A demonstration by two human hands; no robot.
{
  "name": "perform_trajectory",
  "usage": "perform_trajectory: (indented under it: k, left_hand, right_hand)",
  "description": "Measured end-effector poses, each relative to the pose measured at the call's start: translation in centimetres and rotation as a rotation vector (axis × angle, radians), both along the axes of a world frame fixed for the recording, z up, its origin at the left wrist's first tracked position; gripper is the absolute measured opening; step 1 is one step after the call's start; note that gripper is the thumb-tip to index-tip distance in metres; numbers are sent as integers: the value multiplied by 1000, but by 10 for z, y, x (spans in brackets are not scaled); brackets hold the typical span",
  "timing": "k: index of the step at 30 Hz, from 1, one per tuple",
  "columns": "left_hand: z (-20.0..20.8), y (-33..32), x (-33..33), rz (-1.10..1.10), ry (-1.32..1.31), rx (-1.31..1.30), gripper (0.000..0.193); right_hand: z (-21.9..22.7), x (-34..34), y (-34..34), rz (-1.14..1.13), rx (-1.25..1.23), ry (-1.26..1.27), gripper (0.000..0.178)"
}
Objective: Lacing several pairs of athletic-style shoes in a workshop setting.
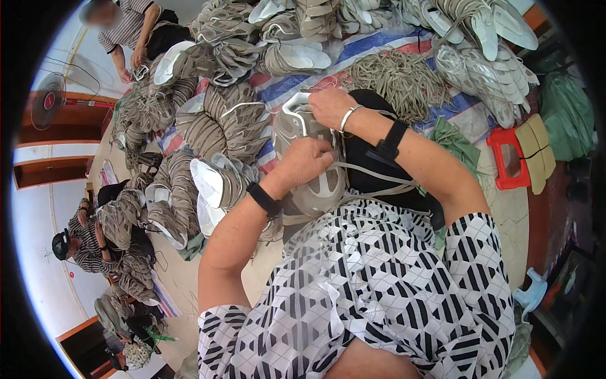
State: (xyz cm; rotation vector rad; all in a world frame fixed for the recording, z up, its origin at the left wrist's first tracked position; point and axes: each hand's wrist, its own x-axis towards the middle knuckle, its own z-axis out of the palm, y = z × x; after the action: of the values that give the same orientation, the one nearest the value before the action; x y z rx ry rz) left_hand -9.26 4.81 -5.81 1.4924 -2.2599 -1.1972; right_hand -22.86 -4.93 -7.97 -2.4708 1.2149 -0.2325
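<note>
A beige-grey shoe upper (pixel 326 189) with a white-lined collar lies across my lap, toe toward me. My left hand (pixel 306 163) is closed over its eyelet area, fingertips at a flat beige shoelace (pixel 372 172) that trails off to the right. My right hand (pixel 331 108) pinches at the upper's white-edged collar and tongue end; its fingertips are partly hidden. Beneath the upper and to its right is a black rounded pad or cloth (pixel 369 142).
A heap of loose laces (pixel 398 82) lies ahead on a striped sheet (pixel 353 49). Stacked shoe uppers (pixel 224 120) crowd the left and far side. A red stool (pixel 505 158) stands at right near a green bag (pixel 568 117). Two people sit at left, handling uppers.
</note>
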Motion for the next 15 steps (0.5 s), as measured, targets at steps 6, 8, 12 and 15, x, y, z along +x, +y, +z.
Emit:
perform_trajectory:
  k: [6, 8, 12, 15]
  left_hand:
    - [-2, 0, 13, 6, 1, -21, 16]
    - [-3, -1, 18, 45, 125, 156, 15]
    - [-4, -6, 20, 23, 125, 197, 14]
    - [5, -6, 15, 31, 44, 208, 15]
  right_hand:
    - [0, -38, 28, -548, 910, -1155, 22]
    - [-10, -57, 49, -646, 744, -1107, 19]
    - [-28, -59, 108, -350, 485, -782, 16]
    - [-18, -59, 133, -221, 282, -374, 18]
